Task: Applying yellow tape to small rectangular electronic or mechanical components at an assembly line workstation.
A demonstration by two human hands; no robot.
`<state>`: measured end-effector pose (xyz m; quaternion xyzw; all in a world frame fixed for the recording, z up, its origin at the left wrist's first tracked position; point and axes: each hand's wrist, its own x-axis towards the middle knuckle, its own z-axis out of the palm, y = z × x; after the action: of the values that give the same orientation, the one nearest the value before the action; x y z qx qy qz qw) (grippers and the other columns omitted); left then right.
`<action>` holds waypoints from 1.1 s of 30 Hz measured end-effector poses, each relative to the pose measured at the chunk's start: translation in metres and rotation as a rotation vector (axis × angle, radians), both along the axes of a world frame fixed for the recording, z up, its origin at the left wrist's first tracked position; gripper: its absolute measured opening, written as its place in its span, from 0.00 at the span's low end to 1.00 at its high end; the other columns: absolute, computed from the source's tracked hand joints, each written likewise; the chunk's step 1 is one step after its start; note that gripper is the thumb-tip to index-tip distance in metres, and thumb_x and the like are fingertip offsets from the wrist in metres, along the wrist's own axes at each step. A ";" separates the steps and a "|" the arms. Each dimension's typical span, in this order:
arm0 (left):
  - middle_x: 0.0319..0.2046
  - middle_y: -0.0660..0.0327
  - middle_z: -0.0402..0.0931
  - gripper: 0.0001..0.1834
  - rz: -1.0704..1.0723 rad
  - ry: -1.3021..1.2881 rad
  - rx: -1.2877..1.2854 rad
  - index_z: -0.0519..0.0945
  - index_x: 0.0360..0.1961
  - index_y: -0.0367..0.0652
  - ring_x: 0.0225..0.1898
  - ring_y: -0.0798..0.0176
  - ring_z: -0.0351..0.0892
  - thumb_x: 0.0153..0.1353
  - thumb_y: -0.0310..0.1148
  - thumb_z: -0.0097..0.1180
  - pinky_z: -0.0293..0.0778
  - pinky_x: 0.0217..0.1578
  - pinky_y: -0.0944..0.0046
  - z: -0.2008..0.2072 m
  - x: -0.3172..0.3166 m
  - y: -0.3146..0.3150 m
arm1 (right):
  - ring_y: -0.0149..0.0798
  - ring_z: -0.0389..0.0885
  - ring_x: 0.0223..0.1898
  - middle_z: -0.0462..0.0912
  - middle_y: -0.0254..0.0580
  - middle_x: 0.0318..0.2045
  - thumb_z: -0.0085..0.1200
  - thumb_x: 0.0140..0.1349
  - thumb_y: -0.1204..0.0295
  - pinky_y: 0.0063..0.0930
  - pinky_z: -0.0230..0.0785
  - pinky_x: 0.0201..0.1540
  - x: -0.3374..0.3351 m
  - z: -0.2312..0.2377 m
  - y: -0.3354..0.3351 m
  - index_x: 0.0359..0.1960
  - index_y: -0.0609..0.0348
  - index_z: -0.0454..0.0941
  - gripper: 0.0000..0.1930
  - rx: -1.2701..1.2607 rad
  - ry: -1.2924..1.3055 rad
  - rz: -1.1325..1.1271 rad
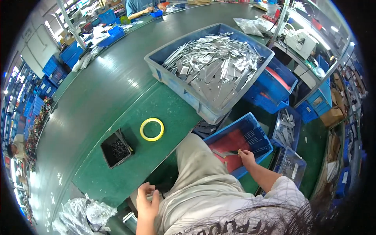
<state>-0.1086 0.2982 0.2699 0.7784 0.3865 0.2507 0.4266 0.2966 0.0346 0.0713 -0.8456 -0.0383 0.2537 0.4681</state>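
Note:
My right hand (247,157) is over a blue bin (256,137) with a red bottom, at my right side. Its fingers are pinched on the end of a thin grey metal strip (231,153). Another grey strip (217,153) lies in the bin next to it. Something yellowish shows at my right fingertips, too small to name. My left hand (147,200) hovers by the green table's near edge, thumb apart from loosely bent fingers, with nothing visible in it.
A large grey-blue crate (188,92) heaped with metal strips stands on the green table (164,105). A yellow tape ring (141,131) and a black box (111,156) of small dark parts lie nearby. Clear plastic bags (84,215) are at lower left. A person (137,7) works at the far side.

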 end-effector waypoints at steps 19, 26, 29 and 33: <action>0.35 0.55 0.82 0.21 -0.227 0.058 0.275 0.75 0.52 0.37 0.36 0.56 0.84 0.57 0.22 0.64 0.79 0.41 0.59 0.031 0.025 -0.007 | 0.52 0.81 0.53 0.84 0.51 0.49 0.60 0.58 0.72 0.42 0.73 0.56 0.136 0.318 0.248 0.48 0.60 0.81 0.16 0.039 -1.225 0.616; 0.34 0.55 0.83 0.17 -0.073 0.071 0.184 0.77 0.49 0.37 0.35 0.56 0.83 0.58 0.24 0.64 0.79 0.41 0.59 0.032 -0.008 -0.017 | 0.52 0.77 0.58 0.80 0.45 0.53 0.68 0.47 0.63 0.53 0.72 0.57 0.153 0.301 0.289 0.49 0.52 0.82 0.25 -0.595 -1.080 0.962; 0.34 0.56 0.83 0.17 -0.050 0.092 0.196 0.77 0.49 0.38 0.35 0.56 0.83 0.58 0.25 0.64 0.79 0.40 0.59 0.029 -0.023 -0.021 | 0.51 0.72 0.61 0.78 0.40 0.53 0.72 0.41 0.63 0.56 0.70 0.57 0.150 0.307 0.284 0.44 0.46 0.83 0.23 -0.663 -1.030 0.958; 0.35 0.55 0.83 0.16 -0.080 0.113 0.189 0.78 0.48 0.38 0.35 0.56 0.83 0.58 0.25 0.64 0.79 0.40 0.58 0.030 -0.022 -0.017 | 0.47 0.71 0.62 0.77 0.40 0.56 0.70 0.44 0.64 0.47 0.67 0.63 0.172 0.295 0.285 0.48 0.49 0.82 0.25 -0.540 -1.169 1.062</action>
<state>-0.1307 0.2816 0.2999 0.8428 0.3533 0.2244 0.3384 0.4684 0.3198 0.3664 -0.7938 -0.6064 -0.0387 -0.0279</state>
